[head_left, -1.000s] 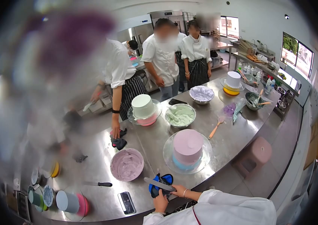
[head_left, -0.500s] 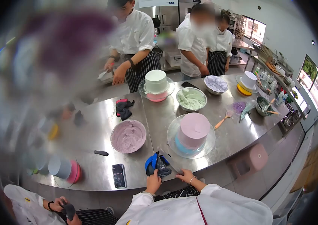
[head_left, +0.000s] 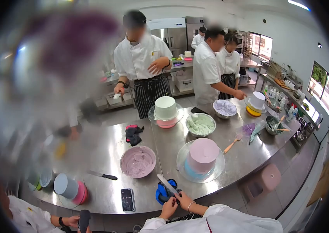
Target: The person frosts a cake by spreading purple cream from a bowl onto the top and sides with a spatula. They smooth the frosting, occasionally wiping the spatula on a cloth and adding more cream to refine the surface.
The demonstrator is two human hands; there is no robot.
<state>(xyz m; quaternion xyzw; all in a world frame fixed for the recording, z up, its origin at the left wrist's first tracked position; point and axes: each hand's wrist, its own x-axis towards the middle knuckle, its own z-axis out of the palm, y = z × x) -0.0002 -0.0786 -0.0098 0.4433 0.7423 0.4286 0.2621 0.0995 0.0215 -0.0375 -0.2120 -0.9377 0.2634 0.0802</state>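
Observation:
My right hand (head_left: 186, 201) is closed on the handle end of a spatula (head_left: 167, 183), its pale blade pointing up and left over a blue and black cloth (head_left: 163, 191). My left hand (head_left: 168, 208) is closed at the cloth's near edge, seemingly gripping its dark part. Just beyond, a pink frosted cake (head_left: 203, 152) stands on a glass turntable (head_left: 184, 171) with a blue base. A bowl of pink cream (head_left: 137, 162) is left of it, and a phone (head_left: 127, 200) lies near the table edge.
Co-workers stand across the steel table (head_left: 106, 145). Around it are a pale green cake (head_left: 165, 108), green cream (head_left: 200, 125), white cake (head_left: 257, 100), lilac cream (head_left: 225, 108), orange-handled brush (head_left: 233, 143), black-handled spatula (head_left: 103, 175) and blue-grey cake (head_left: 66, 186). A pink stool (head_left: 269, 176) is at right.
The view has tilted up, so the table appears lower. My hands have come closer together, and the spatula has swung up over the cloth. A co-worker across the table now reaches toward the white cake.

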